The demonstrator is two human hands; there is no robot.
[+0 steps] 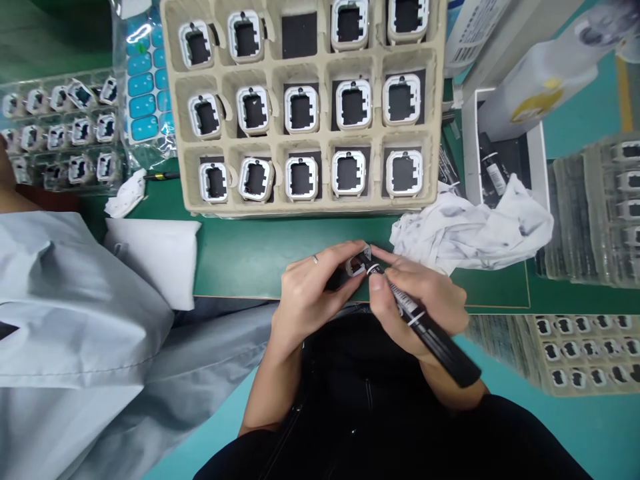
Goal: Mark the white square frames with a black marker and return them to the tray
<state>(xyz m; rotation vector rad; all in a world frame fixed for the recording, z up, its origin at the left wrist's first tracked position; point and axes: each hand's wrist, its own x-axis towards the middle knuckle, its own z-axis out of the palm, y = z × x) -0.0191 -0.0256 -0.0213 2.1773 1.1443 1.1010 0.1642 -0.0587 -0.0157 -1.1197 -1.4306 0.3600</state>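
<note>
Between the fingers and thumb of my left hand (315, 283) is a small white watch-case frame (356, 267), tilted and partly covered by the fingers. My right hand (420, 300) grips a black marker pen (425, 327), its tip end reaching the frame and its thick end pointing down to the right. Both hands are close together over the near edge of the green table. Just beyond them stands a beige moulded tray (300, 208) of similar white frames, one per pocket, with one pocket in the back row showing only its dark bottom.
A crumpled white cloth (465, 223) lies right of my hands, by a white box (537, 153) with a spray bottle (540, 87). Stacked trays (575, 213) stand farther right. At left are a co-worker's grey sleeve (75, 280), a folded white cloth (160, 253) and bagged blue pieces (143, 87).
</note>
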